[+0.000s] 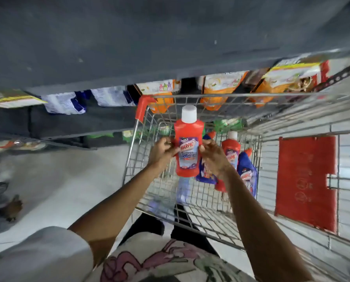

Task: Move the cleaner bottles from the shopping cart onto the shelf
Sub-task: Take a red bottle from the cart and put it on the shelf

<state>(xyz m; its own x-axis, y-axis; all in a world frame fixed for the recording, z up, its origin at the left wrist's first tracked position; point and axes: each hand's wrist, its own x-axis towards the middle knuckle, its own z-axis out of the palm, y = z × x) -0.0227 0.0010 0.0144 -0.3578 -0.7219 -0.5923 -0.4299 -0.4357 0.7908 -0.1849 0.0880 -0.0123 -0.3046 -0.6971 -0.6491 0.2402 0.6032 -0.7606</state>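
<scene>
**Bottle lifted clear of cart, transfer not yet made**

I hold one red cleaner bottle [188, 147] above the shopping cart [198, 200], my left hand [162, 152] and right hand [213, 157] on either side of its label. The fingers of both hands press against the bottle's flanks, pinching it between them. The bottle stands upright, long axis vertical in the frame, white cap [189, 113] uppermost, label facing me. In my judgement the job is at an early or middle stage: a second red bottle [232, 151] and blue bottles [248, 176] lie in the cart. The grey shelf [129, 47] ahead shows none of these bottles placed in the part visible.
</scene>
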